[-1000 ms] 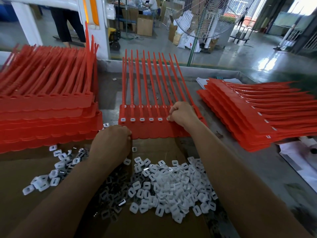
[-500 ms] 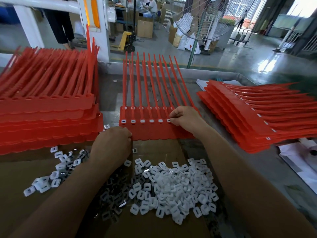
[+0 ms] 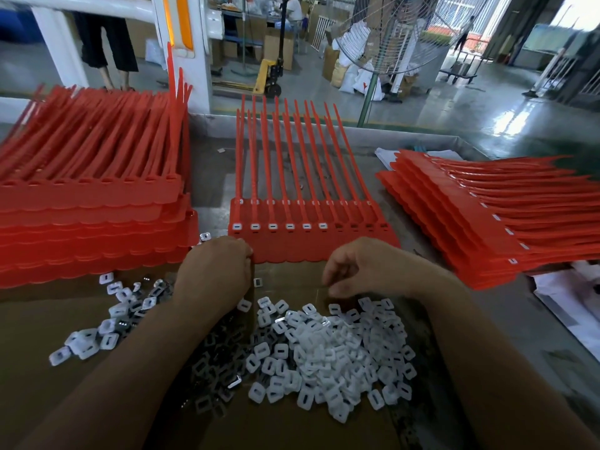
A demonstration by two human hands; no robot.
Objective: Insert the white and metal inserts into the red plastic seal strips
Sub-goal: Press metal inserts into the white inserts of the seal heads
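Note:
A red seal strip sheet (image 3: 324,246) lies flat at the centre, its tails pointing away from me. White inserts fill several sockets on its left side (image 3: 279,226); the sockets to the right look bare. A loose pile of white inserts (image 3: 341,352) lies on cardboard in front of me, with darker metal inserts (image 3: 214,378) to its left. My left hand (image 3: 214,274) is curled at the sheet's near left corner and its fingertips grip that edge. My right hand (image 3: 367,267) hovers over the far edge of the pile, fingers loosely bent downward, with nothing visible in them.
A tall stack of red strip sheets (image 3: 91,216) stands at the left, and a fanned stack (image 3: 480,228) lies at the right. White paper (image 3: 578,306) sits at the right edge. The bench's metal rim (image 3: 406,134) is behind, with a fan and a standing person beyond.
My right hand has left the row of sockets and drawn back toward me, down to the insert pile. One more socket shows a white insert. My left hand stays at the sheet's corner.

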